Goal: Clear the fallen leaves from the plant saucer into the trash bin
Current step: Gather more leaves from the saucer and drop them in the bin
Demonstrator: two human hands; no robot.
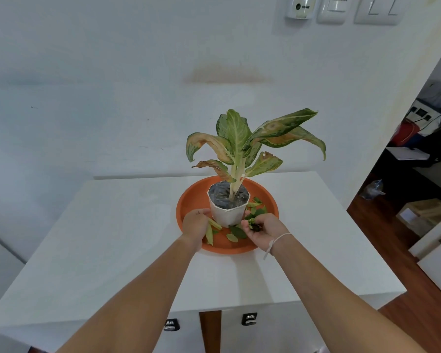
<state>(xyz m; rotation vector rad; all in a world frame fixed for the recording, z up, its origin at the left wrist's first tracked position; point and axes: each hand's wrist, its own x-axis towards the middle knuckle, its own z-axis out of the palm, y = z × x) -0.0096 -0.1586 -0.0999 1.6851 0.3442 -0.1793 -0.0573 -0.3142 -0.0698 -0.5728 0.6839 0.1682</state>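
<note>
On top of the white cabinet (pixel 127 240), a round orange plastic saucer (pixel 191 200) is seen carrying a white faceted pot (pixel 227 216) with a variegated green plant (pixel 239 138) whose leaf tips are browned. Small fallen leaves, green and yellowed (pixel 236 233), are scattered over the near half and right side of the saucer, around the foot of the pot. The left hand (pixel 195 224) is laid over the saucer's near-left part with its fingers curled down beside the pot, close to a pale strip of leaf; whether anything is pinched there cannot be told. The right hand (pixel 261 230) is cupped palm-up at the near-right, and a small bunch of dark and green leaves is held in its curled fingers. No trash bin can be seen from the head view. The leaves are judged to be very light, thin and limp, some dry enough to crumble, so a soft pinch at an edge or stalk should be enough, and several could be gathered into a loose handful rather than squeezed. Flat leaves may cling to the smooth saucer and are probably best lifted by an edge. Care is called for near the pot, which might be nudged or tipped.
</note>
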